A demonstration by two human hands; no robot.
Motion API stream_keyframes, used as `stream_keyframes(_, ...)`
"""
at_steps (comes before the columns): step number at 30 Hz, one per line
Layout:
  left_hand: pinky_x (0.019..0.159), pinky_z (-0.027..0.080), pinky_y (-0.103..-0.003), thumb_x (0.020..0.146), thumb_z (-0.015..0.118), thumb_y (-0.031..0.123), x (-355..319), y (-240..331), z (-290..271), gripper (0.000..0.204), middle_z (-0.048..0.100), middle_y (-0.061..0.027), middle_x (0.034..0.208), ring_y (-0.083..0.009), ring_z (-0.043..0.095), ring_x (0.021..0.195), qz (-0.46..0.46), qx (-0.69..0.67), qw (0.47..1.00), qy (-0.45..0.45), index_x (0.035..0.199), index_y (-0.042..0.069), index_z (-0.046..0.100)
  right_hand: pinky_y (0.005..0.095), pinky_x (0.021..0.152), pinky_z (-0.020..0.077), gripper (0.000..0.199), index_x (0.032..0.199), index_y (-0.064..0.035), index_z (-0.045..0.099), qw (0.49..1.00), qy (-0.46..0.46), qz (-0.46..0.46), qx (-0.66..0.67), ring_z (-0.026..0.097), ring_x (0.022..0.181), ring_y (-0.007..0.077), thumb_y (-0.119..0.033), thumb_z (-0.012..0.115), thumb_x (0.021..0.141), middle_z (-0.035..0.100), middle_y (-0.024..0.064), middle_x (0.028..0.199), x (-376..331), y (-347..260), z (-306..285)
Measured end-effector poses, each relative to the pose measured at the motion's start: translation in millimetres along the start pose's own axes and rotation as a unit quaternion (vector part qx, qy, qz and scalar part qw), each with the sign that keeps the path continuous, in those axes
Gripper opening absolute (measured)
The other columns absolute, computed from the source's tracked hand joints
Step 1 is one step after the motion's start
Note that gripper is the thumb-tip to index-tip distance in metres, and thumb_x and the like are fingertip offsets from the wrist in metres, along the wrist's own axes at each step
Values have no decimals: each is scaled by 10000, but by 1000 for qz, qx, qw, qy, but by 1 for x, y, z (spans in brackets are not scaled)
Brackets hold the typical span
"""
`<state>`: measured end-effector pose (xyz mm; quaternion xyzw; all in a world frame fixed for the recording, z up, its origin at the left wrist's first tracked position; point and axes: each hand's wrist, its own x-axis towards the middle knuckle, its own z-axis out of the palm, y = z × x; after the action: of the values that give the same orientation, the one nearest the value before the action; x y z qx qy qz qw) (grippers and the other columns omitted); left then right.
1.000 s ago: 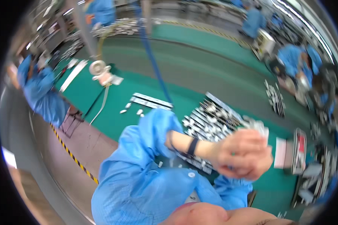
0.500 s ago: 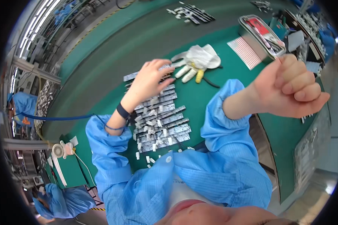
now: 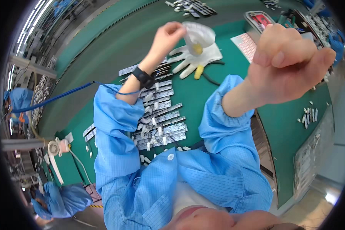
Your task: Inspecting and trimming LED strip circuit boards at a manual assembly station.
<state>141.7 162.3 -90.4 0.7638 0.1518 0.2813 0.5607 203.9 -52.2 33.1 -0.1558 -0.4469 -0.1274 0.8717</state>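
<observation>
My left hand, with a dark band at its wrist, pinches the edge of a white glove with yellow on a fingertip. That glove is lifted and blurred a little. Under it a second white glove lies flat on the green table, fingers spread, one tip yellow. My right hand is raised at the right, its fingers curled in, and no object shows in it. Rows of narrow circuit board strips with white connectors lie between my forearms.
Ahead runs a green belt carrying more strips. A clear box and a red-lined sheet are at the far right. A blue cord reaches my left wrist. A small fan stands left; co-workers in blue are beyond.
My left hand has moved forward from above the board strips and taken hold of the upper glove, lifting it off the lower one. My right hand has come closer and higher, still curled.
</observation>
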Motion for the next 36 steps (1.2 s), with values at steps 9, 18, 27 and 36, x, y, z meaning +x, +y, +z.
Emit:
stream_keyframes(9,805,450,-308,904,554,191,-40,82,-60,245,591,-38,1032,-141,561,931,0,-171,984,41,1074,15,566,275,486,431,157,908,-149,664,825,-548,35,132,605,697,186,-277,575,886,657,35,938,23,-36,31)
stream_keyframes(18,821,455,-296,905,561,189,-37,75,-48,229,612,-41,1017,-124,574,922,22,-167,985,26,1060,20,569,169,636,417,186,1066,-298,648,950,-243,5,195,546,906,-34,-305,579,892,632,-175,1043,-15,-62,-7)
stream_keyframes(27,765,442,-237,883,583,182,-70,80,-74,177,615,4,890,-65,540,835,42,-84,990,108,954,24,619,366,1005,376,719,1244,-49,528,920,-65,-332,197,543,1122,214,-626,504,816,554,135,1246,-57,-76,3)
stream_keyframes(36,762,441,-222,853,565,100,-131,100,-99,115,607,11,863,-60,547,822,108,-121,980,119,924,16,599,304,785,462,231,1031,54,586,943,-228,117,-211,600,871,211,-101,566,861,618,136,990,-55,6,79)
